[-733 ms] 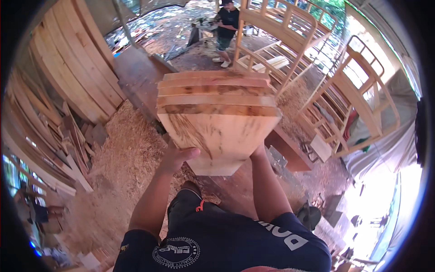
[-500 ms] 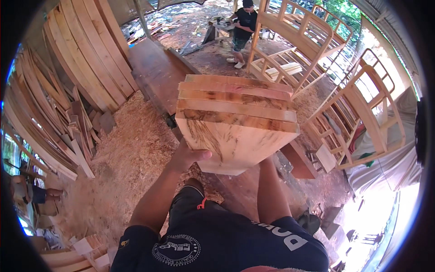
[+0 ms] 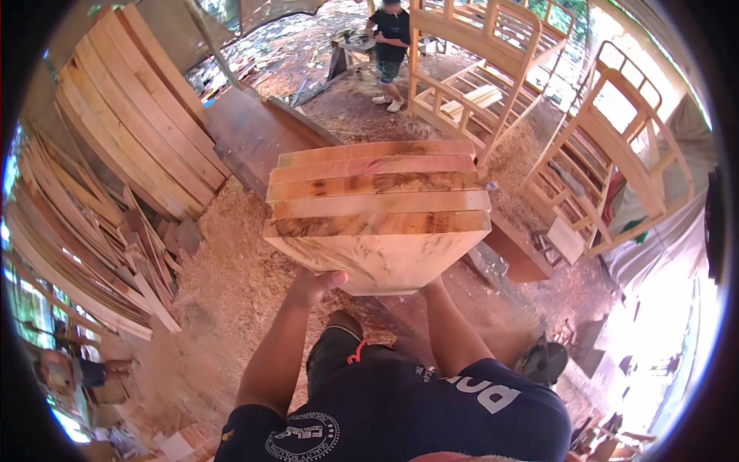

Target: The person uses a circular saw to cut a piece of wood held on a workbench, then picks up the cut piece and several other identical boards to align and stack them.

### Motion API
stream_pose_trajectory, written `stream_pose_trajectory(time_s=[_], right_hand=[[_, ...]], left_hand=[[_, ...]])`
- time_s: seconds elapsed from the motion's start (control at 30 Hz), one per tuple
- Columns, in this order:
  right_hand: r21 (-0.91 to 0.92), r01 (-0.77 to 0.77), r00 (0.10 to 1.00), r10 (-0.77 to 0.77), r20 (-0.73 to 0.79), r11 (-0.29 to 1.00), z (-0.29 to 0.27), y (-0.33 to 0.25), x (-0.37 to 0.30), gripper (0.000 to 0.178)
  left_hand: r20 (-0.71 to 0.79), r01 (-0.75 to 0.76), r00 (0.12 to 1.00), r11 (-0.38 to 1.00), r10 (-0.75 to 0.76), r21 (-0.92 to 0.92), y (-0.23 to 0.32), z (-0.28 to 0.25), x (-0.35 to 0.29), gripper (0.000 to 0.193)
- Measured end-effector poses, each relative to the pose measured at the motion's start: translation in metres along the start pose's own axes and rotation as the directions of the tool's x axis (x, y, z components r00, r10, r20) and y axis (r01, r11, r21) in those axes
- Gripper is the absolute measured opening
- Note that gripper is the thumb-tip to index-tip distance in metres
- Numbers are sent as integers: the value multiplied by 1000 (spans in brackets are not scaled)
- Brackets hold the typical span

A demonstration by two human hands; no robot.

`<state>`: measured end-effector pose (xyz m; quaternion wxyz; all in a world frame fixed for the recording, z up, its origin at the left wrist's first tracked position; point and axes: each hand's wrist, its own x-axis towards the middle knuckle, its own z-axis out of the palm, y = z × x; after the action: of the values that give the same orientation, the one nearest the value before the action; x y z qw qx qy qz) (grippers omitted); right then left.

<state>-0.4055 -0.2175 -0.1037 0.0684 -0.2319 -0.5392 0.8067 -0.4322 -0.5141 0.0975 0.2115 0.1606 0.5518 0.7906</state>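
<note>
The left hand is clamped on the lower left edge of a stack of thick boards, thumb over the near face. The right hand meets the lower right edge, but its fingers are hidden, so I cannot tell how they close. The stack is held up in front of the body, near face tilted upward; gripping low on both sides probably shares the weight and keeps the boards together (their edges step slightly). Beyond it lies a brown tabletop, timber along its right edge. Planks stand left, above sawdust; bunk-bed frames stand right.
</note>
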Motion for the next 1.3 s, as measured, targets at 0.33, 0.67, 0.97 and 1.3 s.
stream_pose_trajectory(time_s=[0.33, 0.67, 0.97, 1.3], right_hand=[[425, -140, 988, 152, 6, 894, -4, 35, 6, 71], [345, -157, 988, 141, 69, 925, -25, 45, 40, 67], [129, -176, 962, 143, 232, 976, -24, 29, 43, 66], [42, -276, 937, 259, 234, 960, 28, -3, 24, 60]], left_hand=[[-2, -63, 998, 996, 63, -70, -12, -5, 1, 71], [-1, -52, 999, 990, 53, -131, -17, -18, -2, 64], [26, -64, 997, 992, 68, -111, -31, -49, -16, 73], [-85, -144, 987, 981, 134, -127, -32, -65, -37, 66]])
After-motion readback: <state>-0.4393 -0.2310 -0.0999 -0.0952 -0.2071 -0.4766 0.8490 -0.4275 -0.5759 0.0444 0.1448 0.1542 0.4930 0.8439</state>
